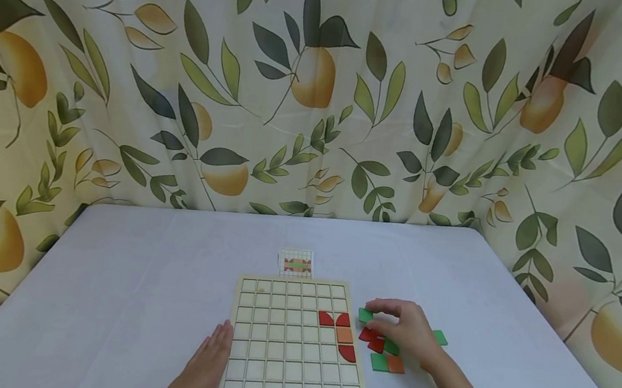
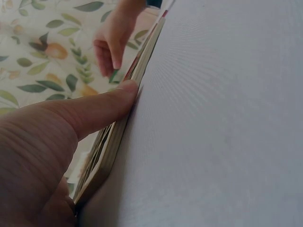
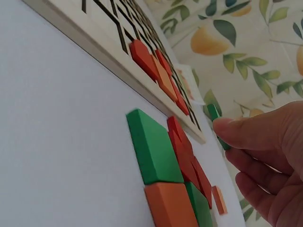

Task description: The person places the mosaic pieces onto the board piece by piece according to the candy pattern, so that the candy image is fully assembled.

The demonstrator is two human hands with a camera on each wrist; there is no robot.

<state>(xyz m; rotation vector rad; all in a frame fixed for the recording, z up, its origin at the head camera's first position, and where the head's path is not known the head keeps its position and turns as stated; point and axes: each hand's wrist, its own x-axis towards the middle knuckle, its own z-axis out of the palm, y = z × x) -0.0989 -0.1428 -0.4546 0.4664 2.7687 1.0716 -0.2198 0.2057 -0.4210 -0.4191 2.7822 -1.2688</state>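
Toward the lower right of the head view, pinching a green piece (image 1: 365,315) with the right hand (image 1: 410,329), close to loose red, green and orange pieces (image 1: 379,362). At bottom middle, touching two sides of the grid board (image 1: 277,333) with the left hand (image 1: 206,370), straight-fingered.

- Left hand (image 2: 40,151) at the board (image 2: 115,142), near me, thumb resting on its rim;
- right hand (image 2: 115,38) farther off, pinching a green piece (image 2: 112,75);
- white table (image 2: 218,123) alongside the board;
- curtain (image 2: 45,71) behind, in a leaf-and-fruit print.
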